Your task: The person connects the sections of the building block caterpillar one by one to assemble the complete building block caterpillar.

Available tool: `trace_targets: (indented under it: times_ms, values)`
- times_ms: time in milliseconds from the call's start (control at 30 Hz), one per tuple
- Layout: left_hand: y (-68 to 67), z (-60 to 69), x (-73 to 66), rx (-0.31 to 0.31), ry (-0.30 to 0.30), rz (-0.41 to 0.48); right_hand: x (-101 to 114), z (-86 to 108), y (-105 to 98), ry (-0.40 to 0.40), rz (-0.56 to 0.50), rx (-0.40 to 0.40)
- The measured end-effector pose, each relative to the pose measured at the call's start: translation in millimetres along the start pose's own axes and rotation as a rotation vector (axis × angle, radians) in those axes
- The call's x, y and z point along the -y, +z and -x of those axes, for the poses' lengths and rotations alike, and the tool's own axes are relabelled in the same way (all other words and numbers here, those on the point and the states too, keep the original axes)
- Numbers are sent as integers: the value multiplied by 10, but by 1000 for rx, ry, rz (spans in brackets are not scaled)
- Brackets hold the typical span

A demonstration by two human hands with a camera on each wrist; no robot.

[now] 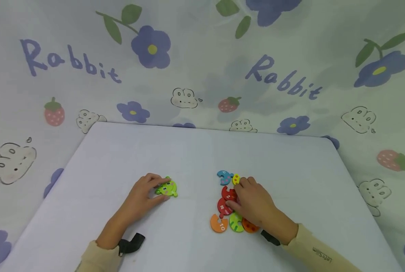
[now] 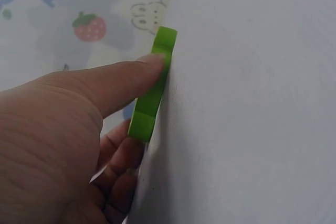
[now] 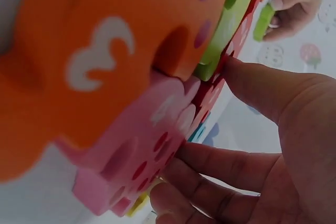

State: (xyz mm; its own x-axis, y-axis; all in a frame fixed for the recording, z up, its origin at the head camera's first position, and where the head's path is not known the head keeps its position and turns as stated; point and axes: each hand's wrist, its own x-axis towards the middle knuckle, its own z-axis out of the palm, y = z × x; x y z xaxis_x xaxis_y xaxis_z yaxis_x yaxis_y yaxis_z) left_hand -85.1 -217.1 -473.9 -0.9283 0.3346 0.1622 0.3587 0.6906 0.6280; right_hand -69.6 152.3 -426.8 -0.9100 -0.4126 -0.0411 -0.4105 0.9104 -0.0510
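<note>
My left hand (image 1: 142, 199) pinches a green puzzle piece (image 1: 168, 188) with a smiling animal face between thumb and fingers, low over the white table. In the left wrist view the piece's green edge (image 2: 153, 98) shows under the thumb. To the right, my right hand (image 1: 256, 201) reaches over a cluster of numbered puzzle pieces. Its thumb and fingers are bent about a red piece (image 1: 228, 194) marked 2, with another red piece (image 1: 223, 206) below the thumb. A pink piece (image 3: 139, 156) and an orange piece (image 3: 121, 61) marked 3 lie beside that hand's fingers.
Around the red pieces lie a blue piece (image 1: 224, 177), a yellow spotted one (image 1: 236, 179), an orange one marked 10 (image 1: 218, 223), a green striped one (image 1: 235, 223) and a dark-spotted orange one (image 1: 249, 225). A patterned cloth (image 1: 202, 68) hangs behind the white table (image 1: 175, 151).
</note>
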Motion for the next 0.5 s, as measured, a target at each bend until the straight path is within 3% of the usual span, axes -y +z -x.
trace_targets:
  times_ms: [300, 500]
  values:
    - [7, 0, 11, 5, -10, 8, 65, -105, -3, 27, -52, -11]
    - [25, 9, 46, 8, -18, 6, 154, -196, -3, 140, 25, 26]
